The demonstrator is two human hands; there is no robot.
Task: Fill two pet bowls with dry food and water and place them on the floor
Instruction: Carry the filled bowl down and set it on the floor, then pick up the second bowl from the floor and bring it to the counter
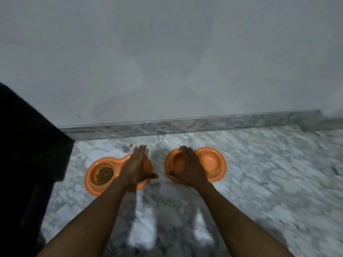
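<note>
Two orange double pet bowls stand side by side on the marble floor (259, 182) near the wall. The left bowl (92, 175) has brown dry food (104, 176) in its left cup; its right cup is hidden under my left hand (136, 166). The right bowl (213, 164) shows a smooth orange right cup; whether it holds water I cannot tell. My right hand (188, 166) covers its left cup. Both hands are flat with fingers extended over the bowls, thumbs toward the gap between them, gripping nothing that I can see.
A grey wall (167, 62) with a marble skirting (185, 125) runs just behind the bowls. A dark piece of furniture (27, 145) stands at the left, close to the left bowl. A small crumb (130, 145) lies by the skirting. Floor stretches to the right.
</note>
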